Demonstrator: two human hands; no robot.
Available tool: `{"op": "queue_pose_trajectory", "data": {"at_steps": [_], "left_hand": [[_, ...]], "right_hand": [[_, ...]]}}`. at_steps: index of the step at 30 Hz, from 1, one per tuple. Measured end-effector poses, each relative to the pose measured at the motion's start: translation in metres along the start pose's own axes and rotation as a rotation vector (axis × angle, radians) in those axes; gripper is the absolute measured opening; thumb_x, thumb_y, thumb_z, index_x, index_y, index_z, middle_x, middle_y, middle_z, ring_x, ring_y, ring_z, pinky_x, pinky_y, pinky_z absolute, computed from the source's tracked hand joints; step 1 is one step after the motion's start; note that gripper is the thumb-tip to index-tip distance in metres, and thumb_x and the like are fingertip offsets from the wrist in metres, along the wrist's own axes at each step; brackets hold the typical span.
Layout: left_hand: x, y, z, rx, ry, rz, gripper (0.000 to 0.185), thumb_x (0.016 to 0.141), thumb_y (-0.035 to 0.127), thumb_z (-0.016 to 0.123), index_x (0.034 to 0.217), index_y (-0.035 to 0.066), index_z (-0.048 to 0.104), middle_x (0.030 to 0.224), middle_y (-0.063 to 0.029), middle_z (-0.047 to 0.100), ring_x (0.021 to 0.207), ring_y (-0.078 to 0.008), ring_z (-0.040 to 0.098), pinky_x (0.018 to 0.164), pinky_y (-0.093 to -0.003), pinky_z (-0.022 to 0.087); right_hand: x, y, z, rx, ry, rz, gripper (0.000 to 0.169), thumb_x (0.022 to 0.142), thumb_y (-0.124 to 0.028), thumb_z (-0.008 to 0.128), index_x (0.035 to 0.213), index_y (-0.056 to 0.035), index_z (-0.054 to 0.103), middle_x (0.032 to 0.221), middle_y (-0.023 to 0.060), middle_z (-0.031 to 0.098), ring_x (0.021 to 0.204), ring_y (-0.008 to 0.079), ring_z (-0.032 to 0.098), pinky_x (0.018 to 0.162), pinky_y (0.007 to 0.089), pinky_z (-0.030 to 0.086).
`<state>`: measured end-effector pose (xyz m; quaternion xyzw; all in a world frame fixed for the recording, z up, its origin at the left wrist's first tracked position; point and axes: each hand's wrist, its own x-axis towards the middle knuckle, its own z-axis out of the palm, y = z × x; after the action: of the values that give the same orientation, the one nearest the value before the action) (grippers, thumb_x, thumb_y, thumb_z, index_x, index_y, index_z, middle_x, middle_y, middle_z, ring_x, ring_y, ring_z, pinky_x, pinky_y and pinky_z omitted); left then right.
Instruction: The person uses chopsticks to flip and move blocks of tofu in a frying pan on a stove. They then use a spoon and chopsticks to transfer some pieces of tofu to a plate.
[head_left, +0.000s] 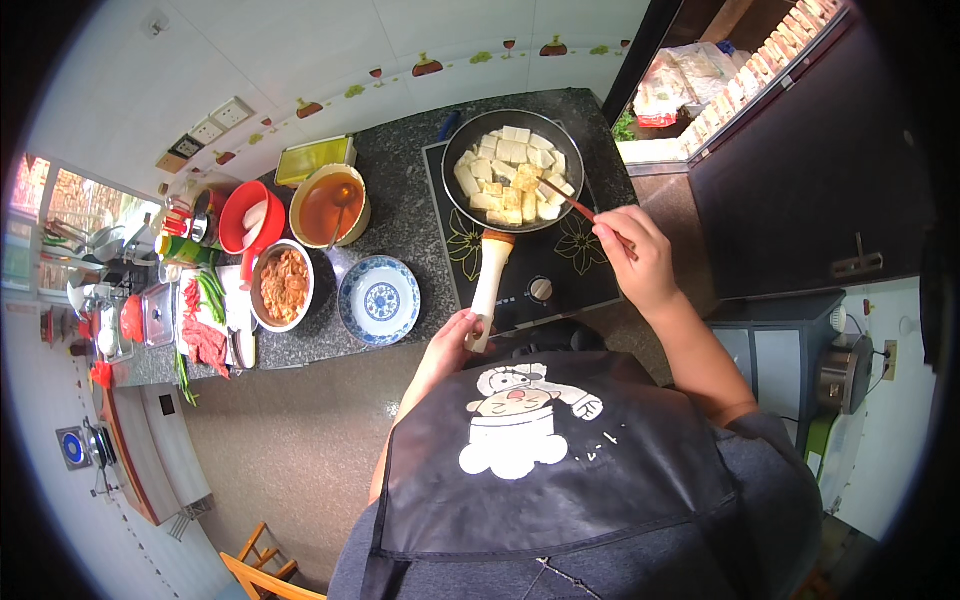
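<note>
A dark frying pan (457, 199) rests on the black glass cooktop (517, 289). Several tofu pieces (512, 151) spread across it, a few of them browned on top. My left hand (453, 339) grips the end of the pan's pale handle (489, 281). In my right hand (639, 251) are reddish-brown chopsticks (574, 202), held at the pan's right side. Their tips reach in among the tofu near the middle; whether they pinch a piece I cannot tell. A round control knob (541, 289) sits on the cooktop below the pan.
Left of the cooktop stand a blue-patterned plate (379, 300), a bowl of raw meat (283, 285), a pot of brown liquid (326, 206) with a ladle, and a red scoop (274, 217). Farther left, a white cutting board (238, 300) carries peppers, meat and a knife.
</note>
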<state>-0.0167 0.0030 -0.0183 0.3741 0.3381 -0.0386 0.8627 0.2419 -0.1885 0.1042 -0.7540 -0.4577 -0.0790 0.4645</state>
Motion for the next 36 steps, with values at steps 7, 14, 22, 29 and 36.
{"op": "queue_pose_trajectory", "data": {"at_steps": [7,14,22,29,36], "left_hand": [[-0.010,0.003,0.011,0.076,0.005,0.005,0.040,0.106,0.037,0.055,0.134,0.008,0.058,0.107,-0.0067,0.068,0.087,-0.0185,0.063,0.083,-0.0322,0.051],[-0.010,-0.006,0.009,0.014,0.008,0.040,0.037,0.107,0.033,0.054,0.134,0.009,0.058,0.105,-0.0038,0.067,0.090,-0.0150,0.062,0.083,-0.0296,0.052],[-0.006,-0.008,0.004,0.005,-0.013,0.017,0.035,0.106,0.033,0.054,0.131,0.008,0.059,0.102,-0.0042,0.066,0.091,-0.0151,0.062,0.080,-0.0293,0.052],[0.002,-0.018,-0.004,-0.045,-0.012,0.061,0.035,0.107,0.032,0.053,0.130,0.007,0.059,0.109,-0.0042,0.065,0.097,-0.0154,0.065,0.080,-0.0320,0.054],[0.001,-0.013,0.001,-0.041,-0.006,0.050,0.034,0.107,0.034,0.052,0.126,0.007,0.059,0.102,-0.0075,0.068,0.089,-0.0173,0.065,0.078,-0.0323,0.054]], "right_hand": [[0.012,0.031,0.029,-0.044,-0.047,0.015,0.009,0.096,-0.008,0.070,0.102,-0.0023,0.068,0.091,0.0113,0.065,0.070,0.0265,0.067,0.061,0.0344,0.054],[-0.001,0.018,0.039,-0.028,-0.083,0.001,0.010,0.095,-0.010,0.071,0.102,-0.0041,0.068,0.090,0.0117,0.066,0.071,0.0297,0.066,0.063,0.0376,0.055],[0.013,0.021,0.019,0.113,0.096,0.072,0.011,0.096,-0.008,0.070,0.106,-0.0031,0.069,0.093,0.0081,0.069,0.072,0.0157,0.067,0.061,0.0279,0.053],[0.013,0.034,-0.013,0.132,0.169,0.066,0.009,0.098,-0.004,0.067,0.106,0.0008,0.067,0.096,0.0104,0.069,0.082,0.0179,0.072,0.069,0.0286,0.057],[0.007,0.040,-0.008,-0.066,0.020,-0.040,0.015,0.093,-0.012,0.075,0.102,-0.0019,0.069,0.096,0.0112,0.069,0.077,0.0264,0.069,0.064,0.0346,0.055]]}}
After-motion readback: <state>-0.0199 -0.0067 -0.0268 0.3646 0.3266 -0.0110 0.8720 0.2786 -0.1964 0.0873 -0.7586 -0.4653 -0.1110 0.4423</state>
